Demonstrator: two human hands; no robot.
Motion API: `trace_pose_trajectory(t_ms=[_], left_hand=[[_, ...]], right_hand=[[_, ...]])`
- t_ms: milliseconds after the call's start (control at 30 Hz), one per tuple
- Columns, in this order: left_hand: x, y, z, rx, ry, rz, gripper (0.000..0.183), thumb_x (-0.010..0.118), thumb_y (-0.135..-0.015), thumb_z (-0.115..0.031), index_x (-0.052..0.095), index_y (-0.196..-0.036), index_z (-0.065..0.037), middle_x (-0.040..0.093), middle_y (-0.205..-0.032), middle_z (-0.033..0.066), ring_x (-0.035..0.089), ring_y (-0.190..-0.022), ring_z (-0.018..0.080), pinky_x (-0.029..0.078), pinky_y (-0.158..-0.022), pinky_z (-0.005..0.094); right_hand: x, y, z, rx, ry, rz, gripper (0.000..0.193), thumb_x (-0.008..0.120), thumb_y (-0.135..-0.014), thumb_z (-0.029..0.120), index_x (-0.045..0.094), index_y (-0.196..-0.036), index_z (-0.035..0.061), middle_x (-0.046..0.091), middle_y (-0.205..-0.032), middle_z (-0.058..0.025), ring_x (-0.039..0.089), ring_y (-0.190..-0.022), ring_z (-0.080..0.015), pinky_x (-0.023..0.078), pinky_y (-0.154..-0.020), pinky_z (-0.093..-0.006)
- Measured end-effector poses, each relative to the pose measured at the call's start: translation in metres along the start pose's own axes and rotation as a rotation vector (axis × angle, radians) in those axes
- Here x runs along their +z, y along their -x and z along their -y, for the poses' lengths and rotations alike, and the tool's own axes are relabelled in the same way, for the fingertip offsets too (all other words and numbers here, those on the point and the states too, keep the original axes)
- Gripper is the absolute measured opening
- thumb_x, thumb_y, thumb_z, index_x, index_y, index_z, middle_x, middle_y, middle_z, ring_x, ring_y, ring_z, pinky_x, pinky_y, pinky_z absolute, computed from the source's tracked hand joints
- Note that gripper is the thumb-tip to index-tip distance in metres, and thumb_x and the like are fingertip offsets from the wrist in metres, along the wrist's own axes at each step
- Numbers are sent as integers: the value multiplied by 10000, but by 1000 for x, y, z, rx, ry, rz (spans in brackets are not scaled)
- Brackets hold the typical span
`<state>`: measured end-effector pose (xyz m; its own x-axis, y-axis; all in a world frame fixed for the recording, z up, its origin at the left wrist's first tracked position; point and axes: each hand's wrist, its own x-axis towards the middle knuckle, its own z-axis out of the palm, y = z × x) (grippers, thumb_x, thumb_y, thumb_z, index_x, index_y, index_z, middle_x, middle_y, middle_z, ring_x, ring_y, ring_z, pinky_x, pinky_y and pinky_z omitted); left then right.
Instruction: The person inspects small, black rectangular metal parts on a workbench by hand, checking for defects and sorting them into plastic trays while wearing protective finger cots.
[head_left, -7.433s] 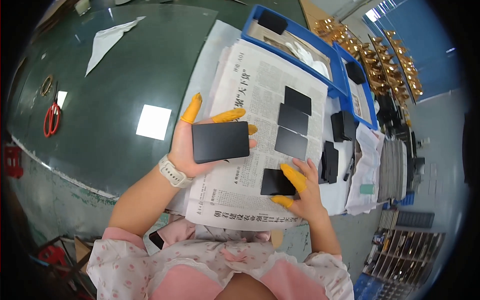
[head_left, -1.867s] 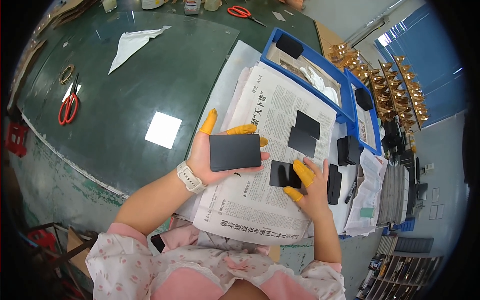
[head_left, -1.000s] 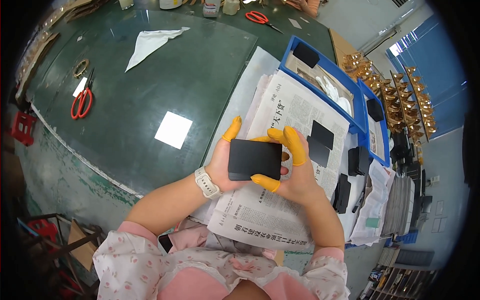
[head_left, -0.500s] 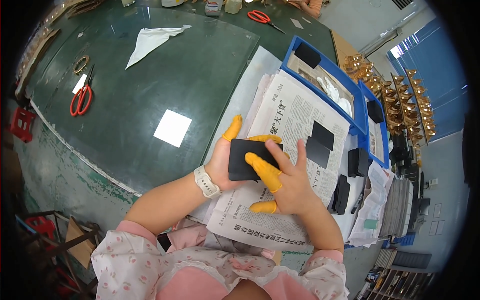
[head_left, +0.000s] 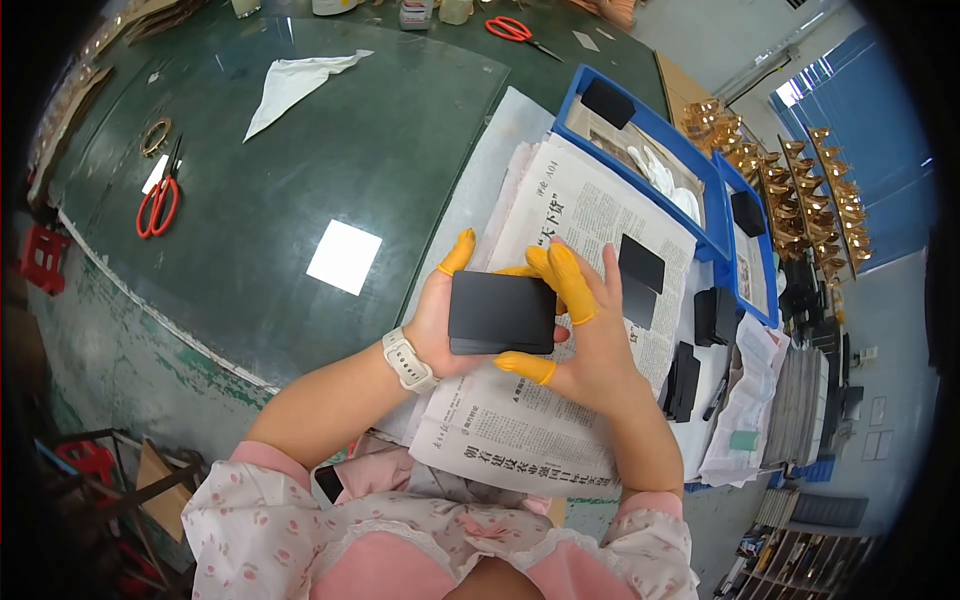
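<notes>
My left hand (head_left: 432, 322) lies palm up under a small stack of black rectangular plates (head_left: 502, 310), its yellow-covered thumb sticking out past the upper left corner. Along the bottom edge, slightly offset layers show. My right hand (head_left: 592, 345) closes round the stack's right side: the yellow-covered thumb is at the lower edge, and two yellow-covered fingers are by the upper right corner. To the right, a black plate (head_left: 642, 262) and a greyer-looking one (head_left: 638, 303) lie on the newspaper (head_left: 530, 420), one partly over the other.
Blue trays (head_left: 640, 135) at the far right hold black pieces and white gloves (head_left: 660, 178). More black blocks (head_left: 714, 316) stand nearer, beside a pen (head_left: 714, 400). Red-handled scissors (head_left: 158, 205), a white cloth (head_left: 295, 88) and a tape roll (head_left: 156, 136) lie on the green table (head_left: 240, 210).
My right hand's fingers have lifted off the top plate's face and moved to the stack's right and lower edges. My left hand still supports the stack.
</notes>
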<state>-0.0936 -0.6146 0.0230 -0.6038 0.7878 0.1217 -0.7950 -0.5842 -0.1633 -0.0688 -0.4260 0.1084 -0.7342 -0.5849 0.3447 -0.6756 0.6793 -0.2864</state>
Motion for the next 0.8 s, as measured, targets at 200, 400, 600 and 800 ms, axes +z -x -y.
trace_pose_trajectory(t_ms=[200,400,600,800], left_hand=[[0,1,2,-32,88,57,916,300,-984,-775,411,-1543,-58,505,-1505,211,538,-1338,394,401,-1152,562],[-1,0,1,-24,11,13,911,335,-981,-771,434,-1522,-46,512,-1494,223,553,-1323,384,431,-1130,547],[3,-1,-1,-22,-294,16,940,365,-969,-779,507,-1459,10,587,-1401,260,626,-1229,370,474,-1089,512],[15,3,-4,116,-233,-151,973,381,-981,-752,482,-1440,100,617,-1358,266,633,-1225,342,479,-1088,456]], right_hand=[[10,-4,-4,-23,-100,13,1062,930,-680,445,408,-1526,71,680,-1307,-75,580,-1284,-320,100,-1241,-640],[10,-3,-5,-45,-170,12,974,902,-711,328,423,-1512,50,672,-1293,-74,556,-1281,-320,139,-1226,-662],[-1,12,-15,34,-292,-128,1040,950,-631,248,436,-1505,19,664,-1312,-135,622,-1220,-272,275,-1221,-541],[2,42,-34,141,-817,-424,967,915,-651,102,447,-1491,-3,636,-1311,-193,617,-1228,-312,329,-1202,-492]])
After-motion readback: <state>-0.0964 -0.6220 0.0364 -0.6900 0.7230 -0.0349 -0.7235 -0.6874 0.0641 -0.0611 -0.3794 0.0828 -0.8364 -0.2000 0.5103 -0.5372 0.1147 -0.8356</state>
